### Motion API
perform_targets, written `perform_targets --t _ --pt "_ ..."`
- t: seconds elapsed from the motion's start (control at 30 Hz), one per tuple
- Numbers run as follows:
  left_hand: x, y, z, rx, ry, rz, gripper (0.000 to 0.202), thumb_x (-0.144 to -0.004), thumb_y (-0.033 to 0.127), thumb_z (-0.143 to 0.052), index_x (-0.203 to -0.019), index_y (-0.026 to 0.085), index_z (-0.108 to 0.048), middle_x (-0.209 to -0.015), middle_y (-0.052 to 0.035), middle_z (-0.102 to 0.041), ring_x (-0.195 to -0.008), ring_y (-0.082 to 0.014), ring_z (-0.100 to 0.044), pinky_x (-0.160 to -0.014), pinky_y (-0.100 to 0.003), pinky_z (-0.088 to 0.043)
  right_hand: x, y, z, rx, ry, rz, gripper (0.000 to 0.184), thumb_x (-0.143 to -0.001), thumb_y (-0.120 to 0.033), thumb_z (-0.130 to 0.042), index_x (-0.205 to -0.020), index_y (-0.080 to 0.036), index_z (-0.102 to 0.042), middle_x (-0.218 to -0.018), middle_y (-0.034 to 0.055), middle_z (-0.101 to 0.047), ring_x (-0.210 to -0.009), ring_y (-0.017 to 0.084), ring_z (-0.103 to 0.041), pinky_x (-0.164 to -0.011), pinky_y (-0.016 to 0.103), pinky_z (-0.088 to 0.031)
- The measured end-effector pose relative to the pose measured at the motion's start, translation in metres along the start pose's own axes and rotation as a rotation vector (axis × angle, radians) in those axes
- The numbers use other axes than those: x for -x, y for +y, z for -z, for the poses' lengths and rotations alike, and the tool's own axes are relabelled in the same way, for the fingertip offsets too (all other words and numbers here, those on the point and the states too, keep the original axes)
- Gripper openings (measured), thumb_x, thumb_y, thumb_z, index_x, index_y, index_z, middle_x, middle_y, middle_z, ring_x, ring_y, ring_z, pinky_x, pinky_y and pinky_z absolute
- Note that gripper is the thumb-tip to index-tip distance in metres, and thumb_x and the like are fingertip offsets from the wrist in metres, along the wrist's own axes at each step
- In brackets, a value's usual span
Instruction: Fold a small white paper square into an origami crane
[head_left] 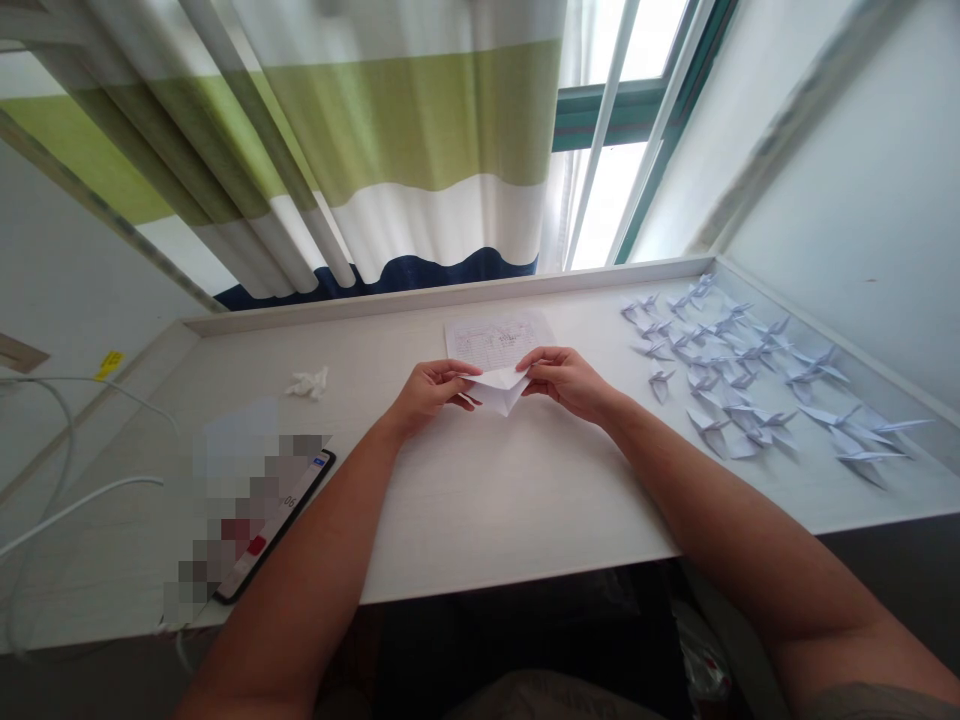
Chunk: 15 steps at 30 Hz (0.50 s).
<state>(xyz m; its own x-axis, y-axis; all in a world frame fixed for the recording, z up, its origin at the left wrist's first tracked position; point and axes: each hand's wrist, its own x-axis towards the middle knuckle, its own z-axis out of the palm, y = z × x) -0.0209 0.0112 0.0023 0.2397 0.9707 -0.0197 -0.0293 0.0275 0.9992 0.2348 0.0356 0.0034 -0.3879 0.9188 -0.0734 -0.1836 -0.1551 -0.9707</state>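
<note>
A small folded white paper is held just above the white desk, near its middle. My left hand pinches the paper's left corner with fingers closed. From the other side, my right hand pinches the right corner in the same way. The paper forms a downward-pointing triangle between both hands. Just behind the hands a printed sheet lies flat on the desk.
Several folded paper cranes are spread over the desk's right part. A phone lies at the left front, a crumpled white scrap farther back. White cables run off the left edge. Striped curtain and window behind.
</note>
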Motion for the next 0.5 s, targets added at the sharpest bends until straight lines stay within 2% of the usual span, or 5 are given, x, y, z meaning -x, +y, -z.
perform_targets --t 0.1,0.17,0.27,0.4,0.5 --pt "0.002 0.002 -0.002 0.022 -0.007 -0.020 0.026 -0.071 0.030 -0.086 -0.092 0.014 -0.085 -0.102 -0.0110 -0.080 -0.086 -0.0219 -0.075 -0.073 -0.035 -0.066 -0.001 0.000 0.001 0.060 -0.002 0.019 0.010 -0.066 -0.024 -0.085 -0.071 -0.018 -0.079 -0.082 0.0056 -0.077 -0.083 0.020 -0.074 -0.088 0.037 -0.063" --pt "0.002 0.003 -0.003 0.027 -0.023 -0.018 0.025 -0.074 0.033 -0.084 -0.091 0.014 -0.086 -0.105 -0.0125 -0.080 -0.092 -0.0232 -0.074 -0.073 -0.034 -0.065 0.000 -0.001 0.001 0.097 -0.003 0.019 0.009 -0.068 -0.026 -0.082 -0.071 -0.018 -0.080 -0.083 0.0064 -0.077 -0.085 0.020 -0.073 -0.089 0.037 -0.062" --pt "0.002 0.002 -0.006 -0.018 -0.019 -0.026 0.030 -0.077 0.041 -0.088 -0.087 0.013 -0.084 -0.091 -0.0104 -0.079 -0.083 -0.0197 -0.072 -0.070 -0.031 -0.063 0.001 -0.002 0.000 0.145 -0.012 0.026 0.015 -0.073 -0.032 -0.082 -0.071 -0.017 -0.078 -0.082 0.0066 -0.077 -0.084 0.020 -0.071 -0.084 0.034 -0.060" --pt "0.000 -0.003 -0.009 -0.060 -0.004 -0.051 0.042 -0.068 0.041 -0.098 -0.095 0.014 -0.080 -0.082 -0.0054 -0.078 -0.072 -0.0160 -0.070 -0.066 -0.030 -0.062 0.003 -0.002 -0.002 0.200 0.027 0.040 0.029 -0.069 -0.035 -0.091 -0.068 -0.019 -0.066 -0.069 -0.0008 -0.069 -0.068 0.014 -0.064 -0.067 0.028 -0.053" --pt "0.001 -0.004 -0.012 -0.063 0.003 -0.051 0.048 -0.068 0.044 -0.098 -0.100 0.014 -0.078 -0.084 -0.0065 -0.080 -0.076 -0.0183 -0.074 -0.070 -0.034 -0.065 0.004 -0.002 -0.001 0.198 0.005 0.014 0.033 -0.068 -0.037 -0.094 -0.086 -0.020 -0.071 -0.076 -0.0004 -0.075 -0.069 0.015 -0.066 -0.064 0.027 -0.051"
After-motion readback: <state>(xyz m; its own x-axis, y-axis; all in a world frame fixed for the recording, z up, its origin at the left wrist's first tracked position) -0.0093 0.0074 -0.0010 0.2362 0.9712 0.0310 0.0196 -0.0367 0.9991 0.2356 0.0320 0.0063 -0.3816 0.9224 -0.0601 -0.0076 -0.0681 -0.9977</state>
